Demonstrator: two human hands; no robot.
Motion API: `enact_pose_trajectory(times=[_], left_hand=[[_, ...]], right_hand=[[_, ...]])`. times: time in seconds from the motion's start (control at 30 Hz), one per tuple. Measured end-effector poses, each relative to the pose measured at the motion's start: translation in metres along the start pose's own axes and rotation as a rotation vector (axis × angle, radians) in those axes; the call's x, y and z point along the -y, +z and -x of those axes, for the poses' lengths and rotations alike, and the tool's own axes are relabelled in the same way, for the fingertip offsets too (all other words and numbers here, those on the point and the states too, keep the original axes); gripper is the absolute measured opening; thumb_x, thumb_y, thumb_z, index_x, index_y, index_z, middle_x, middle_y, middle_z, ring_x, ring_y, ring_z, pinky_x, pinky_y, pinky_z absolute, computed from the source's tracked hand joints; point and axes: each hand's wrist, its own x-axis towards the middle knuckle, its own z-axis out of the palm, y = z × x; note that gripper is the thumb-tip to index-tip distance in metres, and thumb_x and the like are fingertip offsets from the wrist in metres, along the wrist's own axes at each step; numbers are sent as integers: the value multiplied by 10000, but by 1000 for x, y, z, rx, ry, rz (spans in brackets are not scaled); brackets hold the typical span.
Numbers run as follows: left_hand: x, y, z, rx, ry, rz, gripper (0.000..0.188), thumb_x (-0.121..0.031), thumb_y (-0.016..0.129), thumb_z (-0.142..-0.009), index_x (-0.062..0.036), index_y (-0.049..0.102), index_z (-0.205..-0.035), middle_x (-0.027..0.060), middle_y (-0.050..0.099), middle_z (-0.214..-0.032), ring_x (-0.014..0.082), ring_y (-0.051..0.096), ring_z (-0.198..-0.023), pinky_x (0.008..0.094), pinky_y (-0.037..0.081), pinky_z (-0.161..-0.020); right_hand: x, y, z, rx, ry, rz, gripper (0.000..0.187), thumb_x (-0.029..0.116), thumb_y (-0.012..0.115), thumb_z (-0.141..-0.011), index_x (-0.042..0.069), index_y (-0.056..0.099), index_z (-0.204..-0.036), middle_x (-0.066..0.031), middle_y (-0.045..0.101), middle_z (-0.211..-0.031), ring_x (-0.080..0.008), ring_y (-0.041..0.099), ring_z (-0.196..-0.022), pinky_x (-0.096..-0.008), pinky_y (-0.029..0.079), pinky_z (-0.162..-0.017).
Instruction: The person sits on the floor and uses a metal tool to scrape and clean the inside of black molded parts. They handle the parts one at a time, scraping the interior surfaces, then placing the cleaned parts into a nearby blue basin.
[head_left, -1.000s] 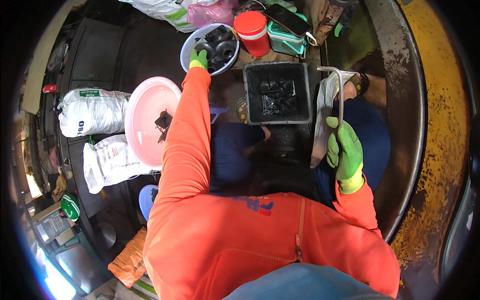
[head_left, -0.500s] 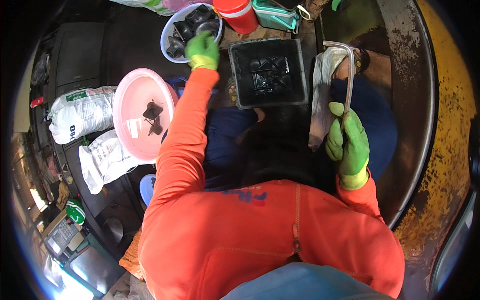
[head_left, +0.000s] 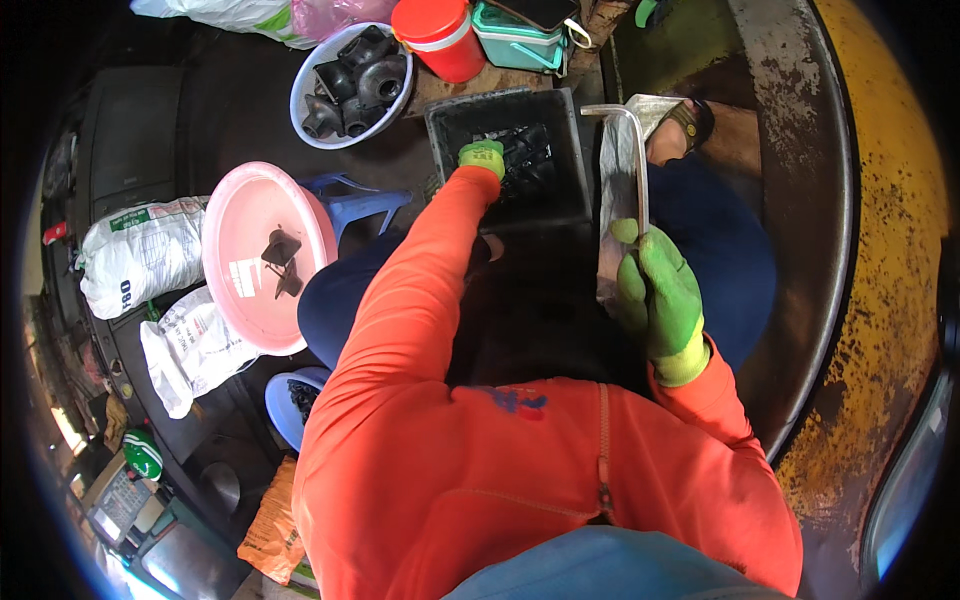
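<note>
My left hand (head_left: 483,157), in a green glove, reaches into a square black bin (head_left: 578,160). Its fingers curl down beside the black parts (head_left: 527,160) inside; whatever they grip is hidden. On the right, my right hand (head_left: 664,295), gloved alike, is closed round the lower end of a bent metal rod (head_left: 642,165). The rod stands upright, its hooked top pointing left toward the bin. Beyond my left hand, a white-blue bowl (head_left: 300,110) holds several black rubber-like, funnel-shaped pieces (head_left: 382,82).
A pink basin (head_left: 225,290) with dark pieces stands left, by a blue stool (head_left: 365,205). White sacks (head_left: 150,255) lie further left. A red tub (head_left: 440,40) and a teal box (head_left: 520,45) stand behind the bin. A worn yellow metal surface (head_left: 860,350) borders the right.
My left hand has left the bowl and moved right and nearer, into the black bin. My right hand still holds the rod upright. The whole view has shifted slightly.
</note>
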Motion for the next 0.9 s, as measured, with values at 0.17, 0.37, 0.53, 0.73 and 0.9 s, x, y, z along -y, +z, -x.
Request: enact_pose_trajectory(times=[0.17,0.37,0.53,0.73,0.9], left_hand=[[21,-31,45,-310,-14,524,367,-289,557,-854,-57,654,-1121,186,649,-1107,363,624,-1021,448,482,-893],[65,-35,103,4,69,1103,277,-245,612,-844,-62,654,-1048,102,650,-959,276,621,-869,363,531,-718],[93,4,129,122,-327,1440,198,-212,549,-888,-98,653,-1012,96,612,-780,226,586,-622,361,506,-528],[87,18,146,-273,-194,835,397,-277,701,-740,-132,662,-1108,121,679,-1016,322,640,-952,416,494,-842],[57,2,166,-643,42,537,725,-363,791,-650,-132,547,-1293,142,493,-1372,362,428,-1286,418,368,-1063]], right_hand=[[-6,8,4,8,-22,119,323,231,452,-999,-12,521,-1200,54,397,-593,-30,307,-450,-185,238,-401],[-65,10,-24,-6,-134,405,282,267,486,-986,56,612,-1124,70,414,-629,-11,297,-489,-191,221,-448],[-120,-2,-65,66,-275,1153,391,359,461,-945,45,602,-1130,-118,604,-930,-252,548,-887,-354,428,-783],[-156,-9,-86,84,-242,1485,427,407,398,-951,98,571,-1189,-223,619,-1125,-406,567,-1070,-453,436,-910],[-154,-10,-95,70,-148,1482,412,398,399,-955,92,570,-1170,-214,614,-1137,-404,555,-1085,-457,433,-908]])
